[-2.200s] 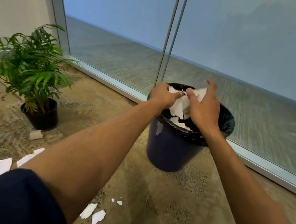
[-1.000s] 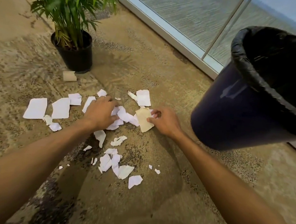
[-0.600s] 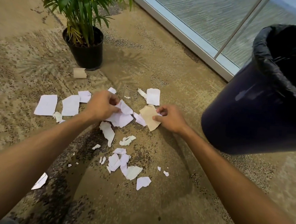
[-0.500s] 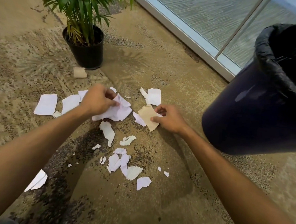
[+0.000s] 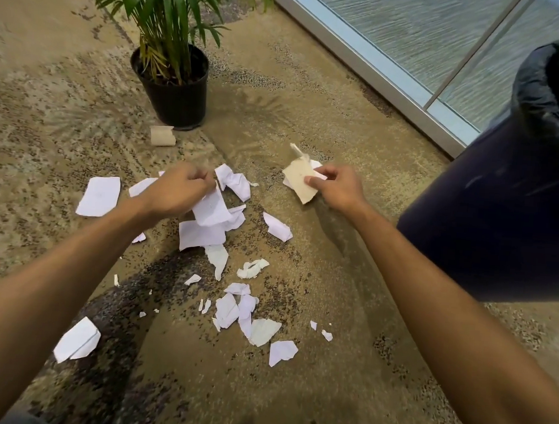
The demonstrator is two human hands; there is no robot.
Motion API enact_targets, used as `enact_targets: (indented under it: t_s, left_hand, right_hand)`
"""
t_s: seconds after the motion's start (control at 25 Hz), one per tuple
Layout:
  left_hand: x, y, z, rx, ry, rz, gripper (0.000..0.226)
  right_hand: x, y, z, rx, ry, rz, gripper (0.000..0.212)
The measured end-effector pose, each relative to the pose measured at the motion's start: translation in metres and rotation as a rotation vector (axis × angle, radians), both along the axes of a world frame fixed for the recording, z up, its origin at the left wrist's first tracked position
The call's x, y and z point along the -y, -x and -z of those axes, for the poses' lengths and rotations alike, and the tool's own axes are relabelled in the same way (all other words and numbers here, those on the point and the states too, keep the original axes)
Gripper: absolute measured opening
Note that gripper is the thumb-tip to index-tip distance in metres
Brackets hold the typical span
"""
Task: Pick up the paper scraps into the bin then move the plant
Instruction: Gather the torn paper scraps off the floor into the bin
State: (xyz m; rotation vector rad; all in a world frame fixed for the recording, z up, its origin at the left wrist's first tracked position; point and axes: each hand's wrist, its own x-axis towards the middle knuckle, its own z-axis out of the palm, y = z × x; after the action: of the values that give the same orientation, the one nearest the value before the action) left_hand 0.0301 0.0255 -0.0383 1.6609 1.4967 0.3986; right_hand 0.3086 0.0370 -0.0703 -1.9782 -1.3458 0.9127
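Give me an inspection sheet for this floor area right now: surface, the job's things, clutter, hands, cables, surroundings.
Surface: patterned beige carpet, scraps strewn across its middle.
Job's things: white paper scraps lie loose on the carpet; potted plant stands upright at the back; dark bin with black liner stands at right.
Clutter: a small tan cardboard roll lies beside the plant pot.
Hands: left hand grips a bunch of white scraps; right hand pinches a tan paper piece with white scraps behind it.
Cables: nothing seen.
Surroundings: glass wall with a metal floor frame along the back.
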Motion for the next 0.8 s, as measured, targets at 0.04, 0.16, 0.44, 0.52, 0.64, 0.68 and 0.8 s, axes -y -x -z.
enact_targets:
  t_s: [0.04,0.16,0.44,0.52,0.64,0.68,0.8]
  left_hand:
    - [0.006,0.004,0.005,-0.026,-0.022,0.003,0.021]
    - [0.030,0.014,0.026,-0.165,-0.079,0.091,0.017]
    - [0.063,0.012,0.043,-0.270,-0.255,-0.035,0.018]
    - [0.060,0.011,0.039,-0.202,-0.199,-0.118,0.025]
    - [0.055,0.010,0.033,-0.139,-0.085,-0.204,0.039]
    - [0.053,0.010,0.032,-0.152,-0.035,-0.205,0.044]
    - [0.048,0.017,0.030,-0.230,0.063,-0.181,0.038]
  right_hand:
    - [-0.003,0.002,0.006,0.082,0.010,-0.003,0.030]
    - [-0.009,0.005,0.016,0.346,0.008,-0.068,0.040]
    - [-0.006,0.006,0.008,0.411,-0.033,-0.175,0.021]
    - [0.001,0.007,0.007,0.333,-0.079,-0.155,0.018]
    - [0.014,0.009,0.001,0.014,-0.062,-0.075,0.034]
    - [0.018,0.010,-0.004,-0.103,-0.041,-0.042,0.042]
    - [0.034,0.004,-0.017,-0.341,0.005,-0.024,0.052]
